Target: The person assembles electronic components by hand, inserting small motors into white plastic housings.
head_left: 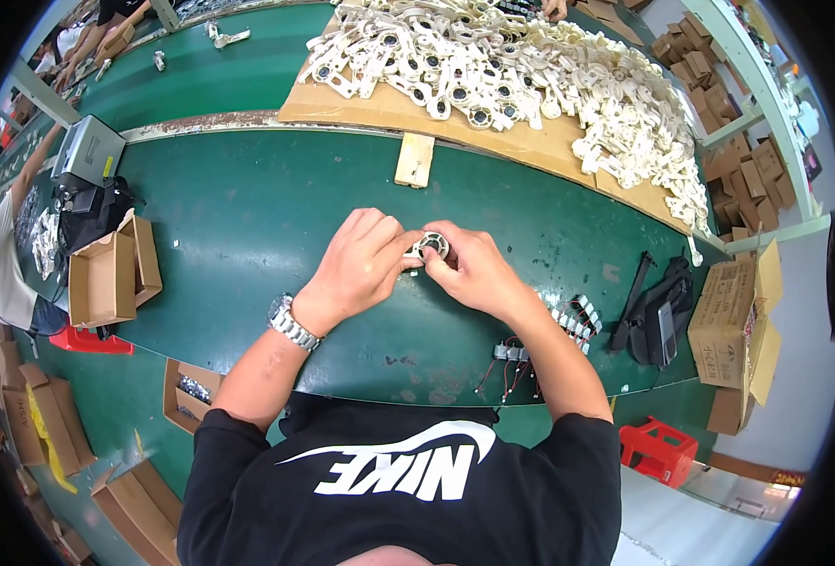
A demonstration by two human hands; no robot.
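Over the green table (248, 208), both hands meet at a small white plastic part with a round, dark, spoked centre (433, 245). My right hand (474, 269) grips its round end, the thumb lying against the front. Closed at the part's left side is my left hand (356, 264), fingers pinched on its narrow end, which they mostly hide. Beyond the hands, a large heap of similar white parts (474, 66), many with black round centres, lies on a cardboard sheet (361, 108). Small motors with red and dark wires (578, 321) lie by my right forearm.
A wooden block (415, 160) sits at the cardboard's near edge. To the right are a black bag (661, 316) and a tall carton (722, 321). Open cardboard boxes (101, 281) and a grey metal case (90, 151) stand left. Another person (7, 255) is at far left.
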